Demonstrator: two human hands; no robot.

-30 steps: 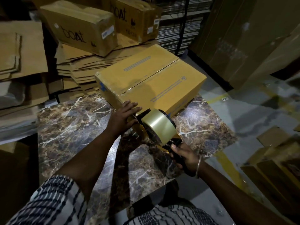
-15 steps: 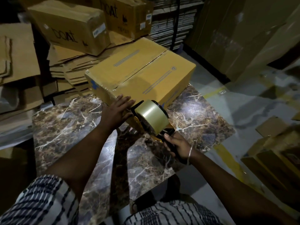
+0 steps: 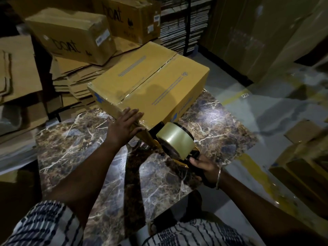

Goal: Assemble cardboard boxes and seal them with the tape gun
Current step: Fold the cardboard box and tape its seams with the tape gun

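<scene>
Cardboard box (image 3: 150, 87), judged light and stiff, sits on the bench (image 3: 71, 151); its near edge is pressed by the flat left hand (image 3: 124, 128). Beside that edge, the tape gun (image 3: 174, 143) is gripped by the right hand (image 3: 204, 167).

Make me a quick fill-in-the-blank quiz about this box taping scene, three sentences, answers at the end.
1. The right hand grips the handle of the ____.
2. The left hand presses flat on the near edge of the yellow ____.
3. The box rests on a ____-patterned table.

Missing words: tape gun; box; marble
</scene>
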